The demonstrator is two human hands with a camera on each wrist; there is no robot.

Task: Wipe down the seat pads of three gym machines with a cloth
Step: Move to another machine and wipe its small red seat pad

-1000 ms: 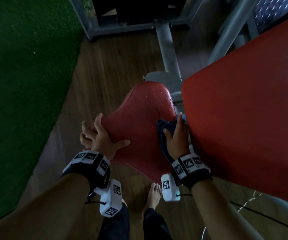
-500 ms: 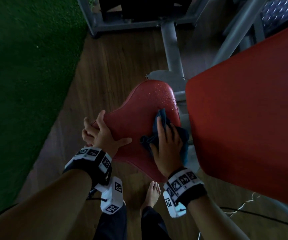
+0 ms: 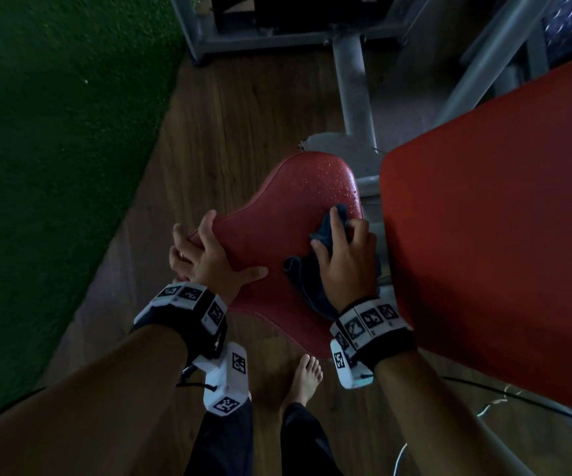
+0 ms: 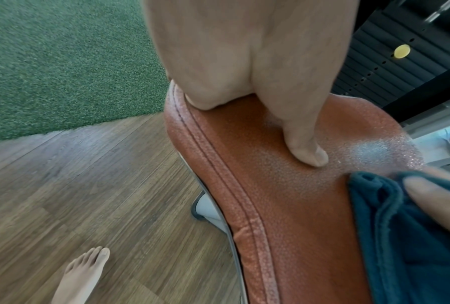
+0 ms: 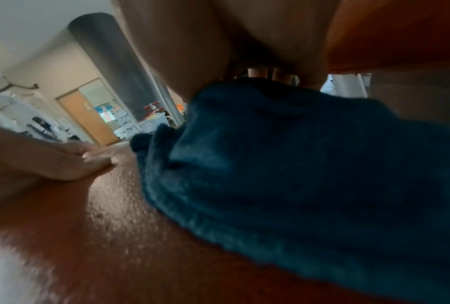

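A red seat pad [image 3: 277, 231] [image 4: 270, 195] [image 5: 101, 236], beaded with droplets at its far end, sits low in the middle of the head view. My left hand [image 3: 205, 249] grips its left edge, fingers curled under and thumb [image 4: 304, 152] lying on top. My right hand [image 3: 343, 255] holds a bunched dark blue cloth [image 3: 303, 280] [image 4: 413, 236] [image 5: 296, 174] against the seat's right half, fingers bent over it. Most of the cloth is hidden beneath the palm in the head view.
A big red back pad [image 3: 501, 252] rises close on the right. Grey frame tubes [image 3: 353, 91] and a black weight stack [image 4: 387, 72] stand beyond the seat. Green turf [image 3: 54, 166] borders the wood floor [image 3: 229, 125] at left. My bare foot [image 3: 306, 376] and cables [image 3: 483, 393] are below.
My right hand has slid the cloth from the seat's right edge by the back pad onto the top, then farther toward the wet far end. The left hand kept its hold.
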